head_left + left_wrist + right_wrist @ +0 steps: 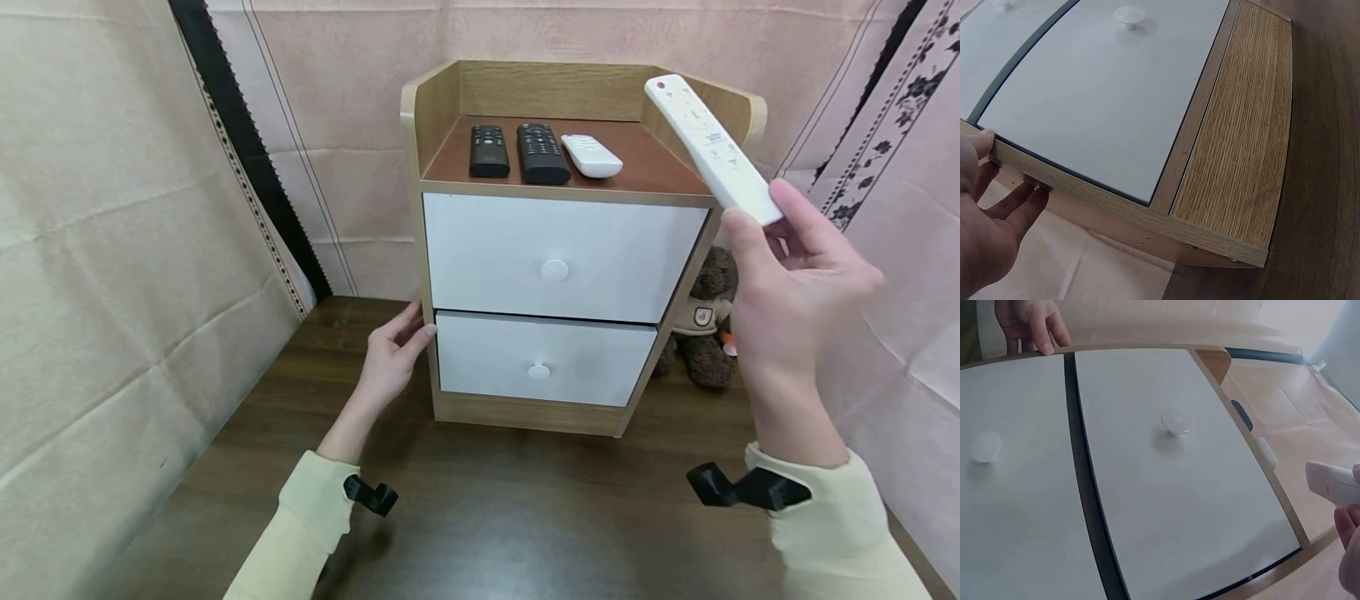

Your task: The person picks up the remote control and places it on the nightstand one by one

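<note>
Wood-grain nightstand (442,125) with two smooth white drawers on dark surface (480,517), left hand (393,354) flat-fingered against its side, right hand (795,283) pinching long white remote (712,150) aloft above its right corner.

Right hand (787,283) lifts a white remote (708,146) (three more lie on the cabinet (562,250)), left hand (390,358) steadying its side

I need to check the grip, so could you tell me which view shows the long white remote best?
The head view: the long white remote shows whole, pinched by the right hand. The right wrist view catches only its end; the left wrist view, nothing.
</note>
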Demonstrator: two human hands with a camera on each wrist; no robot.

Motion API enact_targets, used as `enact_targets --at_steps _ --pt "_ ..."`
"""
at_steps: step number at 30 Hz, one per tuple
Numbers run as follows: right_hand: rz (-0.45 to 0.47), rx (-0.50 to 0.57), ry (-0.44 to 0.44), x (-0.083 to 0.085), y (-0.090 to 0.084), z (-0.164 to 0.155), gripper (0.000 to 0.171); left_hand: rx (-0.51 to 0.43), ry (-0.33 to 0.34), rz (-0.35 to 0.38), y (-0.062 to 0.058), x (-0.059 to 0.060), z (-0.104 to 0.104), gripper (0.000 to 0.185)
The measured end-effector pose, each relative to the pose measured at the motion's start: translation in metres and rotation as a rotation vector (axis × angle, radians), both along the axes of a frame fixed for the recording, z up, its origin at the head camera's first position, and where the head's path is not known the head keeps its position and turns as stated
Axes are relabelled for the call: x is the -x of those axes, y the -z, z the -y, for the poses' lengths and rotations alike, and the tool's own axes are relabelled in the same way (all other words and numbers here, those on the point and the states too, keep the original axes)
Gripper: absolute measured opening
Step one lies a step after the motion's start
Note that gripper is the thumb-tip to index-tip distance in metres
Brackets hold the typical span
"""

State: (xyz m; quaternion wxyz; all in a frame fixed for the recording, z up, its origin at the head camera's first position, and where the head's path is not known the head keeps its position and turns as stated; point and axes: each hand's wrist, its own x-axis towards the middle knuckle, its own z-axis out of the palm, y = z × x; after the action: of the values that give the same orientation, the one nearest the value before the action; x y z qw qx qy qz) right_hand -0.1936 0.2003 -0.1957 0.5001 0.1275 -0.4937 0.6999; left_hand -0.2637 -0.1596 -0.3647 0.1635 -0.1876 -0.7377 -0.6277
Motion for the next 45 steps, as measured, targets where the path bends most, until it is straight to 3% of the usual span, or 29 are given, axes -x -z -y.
enact_targets --at_steps 7,11,13,18,27,34,39,45 --pt "-0.018 -0.157 0.251 0.018 -0.002 0.015 0.035 -0.002 0.001 0.001 0.0 -0.001 0.0 0.055" --pt "0.014 -0.141 0.319 0.027 -0.006 0.026 0.035 -0.004 0.002 -0.005 -0.001 -0.001 0.0 0.055" --pt "0.008 -0.223 0.396 0.031 -0.006 0.029 0.034 0.0 0.001 -0.005 -0.001 -0.001 -0.001 0.055" --pt "0.051 -0.316 0.487 0.035 -0.012 0.036 0.031 0.01 -0.01 -0.002 -0.001 0.0 -0.001 0.054" --pt "0.215 -0.44 0.527 0.045 -0.016 0.044 0.03 0.009 -0.012 0.004 -0.002 -0.001 0.0 0.054" --pt "0.248 -0.527 0.565 0.045 -0.019 0.046 0.03 0.019 -0.015 0.01 0.0 -0.001 0.001 0.055" --pt "0.375 -0.633 0.591 0.043 -0.031 0.046 0.031 0.008 -0.007 -0.002 0.0 0.0 0.001 0.055" --pt "0.524 -0.731 0.55 0.038 -0.043 0.043 0.037 -0.002 -0.002 0.001 0.0 0.001 0.0 0.055"
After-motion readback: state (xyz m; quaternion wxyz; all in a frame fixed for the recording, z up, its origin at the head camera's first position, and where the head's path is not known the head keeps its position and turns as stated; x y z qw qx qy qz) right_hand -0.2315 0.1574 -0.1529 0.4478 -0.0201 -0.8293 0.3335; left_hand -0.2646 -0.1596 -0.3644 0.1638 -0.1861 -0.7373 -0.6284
